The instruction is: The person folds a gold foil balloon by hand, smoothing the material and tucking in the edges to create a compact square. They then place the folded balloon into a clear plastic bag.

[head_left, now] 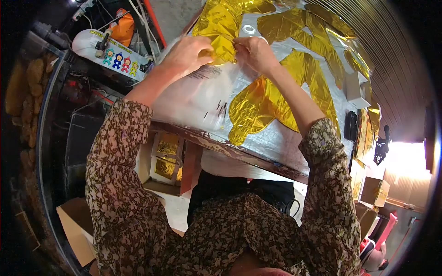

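Head view: gold foil (220, 34) between 2 hands (222, 51).

Workshop or storeroom, by the look of it. Landmark: worktable (207, 103), its edge worn and chipped, its top under clear plastic sheeting. Cut shapes of gold foil (294, 73) lay spread over it. Below the table: open box (166, 161) with more gold foil inside. Left of the table: dark metal frame (48, 92), loose cables (138, 18), a skateboard deck (113, 55) with cartoon figures, an orange bag (123, 28). Right of the table: more cardboard boxes (374, 191). Beyond the table: ribbed wall panel (382, 55). Bright light came in at far right.
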{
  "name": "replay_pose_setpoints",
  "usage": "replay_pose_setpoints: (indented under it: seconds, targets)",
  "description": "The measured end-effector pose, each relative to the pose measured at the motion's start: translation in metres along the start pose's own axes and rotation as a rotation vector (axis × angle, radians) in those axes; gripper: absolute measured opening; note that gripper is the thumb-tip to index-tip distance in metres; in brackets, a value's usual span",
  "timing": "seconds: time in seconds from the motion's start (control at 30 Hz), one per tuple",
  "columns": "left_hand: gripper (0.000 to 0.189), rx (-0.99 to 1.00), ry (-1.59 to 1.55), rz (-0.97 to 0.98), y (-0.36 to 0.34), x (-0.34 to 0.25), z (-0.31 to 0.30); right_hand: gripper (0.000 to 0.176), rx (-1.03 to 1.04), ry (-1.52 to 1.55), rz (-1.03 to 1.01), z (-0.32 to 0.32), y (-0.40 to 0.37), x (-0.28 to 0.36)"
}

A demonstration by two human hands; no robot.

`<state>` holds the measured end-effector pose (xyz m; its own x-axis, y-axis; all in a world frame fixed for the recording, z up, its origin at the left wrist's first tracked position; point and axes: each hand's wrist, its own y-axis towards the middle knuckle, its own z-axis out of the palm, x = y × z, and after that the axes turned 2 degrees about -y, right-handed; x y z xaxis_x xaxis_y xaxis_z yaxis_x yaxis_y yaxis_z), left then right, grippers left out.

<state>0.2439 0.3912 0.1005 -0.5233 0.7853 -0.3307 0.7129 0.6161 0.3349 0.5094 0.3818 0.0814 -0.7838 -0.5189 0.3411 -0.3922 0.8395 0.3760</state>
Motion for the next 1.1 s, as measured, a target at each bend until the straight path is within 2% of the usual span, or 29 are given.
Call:
replay_pose_setpoints:
  seconds: [0.07,0.1,0.17,0.2,0.27,0.3,0.37,0.4,0.47,0.5,0.57,0.6,0.63,0.7,0.73,0.8,0.87,0.9,0.93,0.97,1.0,1.03,1.1]
  targets:
    - [0.054,-0.235,0.129,-0.109,-0.012,-0.01,-0.004,0.03,-0.063,-0.148,0.074,0.0,0.0,0.006]
    - [0.054,-0.233,0.129,-0.11,-0.019,-0.013,-0.006,0.03,-0.063,-0.145,0.076,0.001,-0.001,0.01]
    - [0.09,-0.153,0.3,-0.264,-0.032,-0.019,-0.009,0.032,-0.242,-0.284,0.051,0.003,0.0,0.016]
    - [0.09,-0.152,0.298,-0.263,-0.039,-0.023,-0.007,0.032,-0.241,-0.285,0.053,0.005,0.003,0.019]
    - [0.114,0.029,0.363,-0.455,-0.052,-0.031,-0.002,0.044,-0.052,-0.352,0.233,0.006,0.011,0.03]
    - [0.114,0.028,0.365,-0.457,-0.056,-0.035,0.0,0.044,-0.052,-0.35,0.231,0.006,0.016,0.035]
    - [0.124,0.065,0.349,-0.582,-0.058,-0.045,0.001,0.047,0.082,-0.289,0.456,0.005,0.026,0.043]
    - [0.124,0.064,0.351,-0.588,-0.058,-0.048,0.001,0.047,0.083,-0.288,0.45,0.009,0.028,0.041]
    - [0.125,0.116,0.348,-0.631,-0.055,-0.051,0.0,0.05,-0.114,0.037,0.566,0.024,0.034,0.026]
    - [0.125,0.112,0.349,-0.636,-0.055,-0.054,0.0,0.05,-0.113,0.038,0.56,0.026,0.037,0.019]
    - [0.126,0.13,0.366,-0.674,-0.054,-0.057,0.001,0.051,-0.238,0.19,0.509,0.022,0.045,0.012]
    - [0.126,0.124,0.368,-0.678,-0.053,-0.058,0.001,0.044,-0.254,0.327,0.521,0.019,0.049,0.009]
    - [0.124,0.124,0.365,-0.684,-0.052,-0.059,0.002,0.044,-0.254,0.326,0.512,0.011,0.053,0.013]
    - [0.121,0.115,0.362,-0.689,-0.05,-0.058,-0.002,0.034,-0.369,0.953,0.646,-0.008,0.064,0.018]
    - [0.117,0.153,0.356,-0.681,-0.047,-0.058,-0.005,0.028,-0.375,1.037,0.742,-0.016,0.07,0.019]
    - [0.114,0.198,0.334,-0.664,-0.041,-0.045,-0.006,0.026,-0.395,1.095,0.791,-0.023,0.077,0.015]
    - [0.106,0.09,0.169,-0.547,-0.036,-0.025,-0.009,0.025,-0.412,1.165,0.824,-0.027,0.08,0.008]
    - [0.106,0.083,0.172,-0.549,-0.024,-0.012,-0.011,0.021,-0.428,1.236,0.837,-0.028,0.08,0.005]
    - [0.099,0.105,-0.283,-0.764,-0.008,0.006,-0.015,0.017,-0.442,1.308,0.856,-0.026,0.08,0.0]
    - [0.092,0.121,-0.749,-0.957,0.003,-0.007,-0.033,0.017,-0.437,1.31,0.855,-0.025,0.079,-0.003]
    - [0.087,-0.035,-1.002,-1.057,0.007,-0.029,-0.043,0.016,-0.42,1.352,0.875,-0.024,0.079,-0.006]
    - [0.087,-0.041,-0.999,-1.057,0.01,-0.03,-0.042,0.014,-0.404,1.393,0.892,-0.024,0.079,-0.007]
    - [0.068,-0.023,-1.451,-1.01,0.02,-0.022,-0.035,0.014,-0.423,1.381,0.888,-0.023,0.074,0.0]
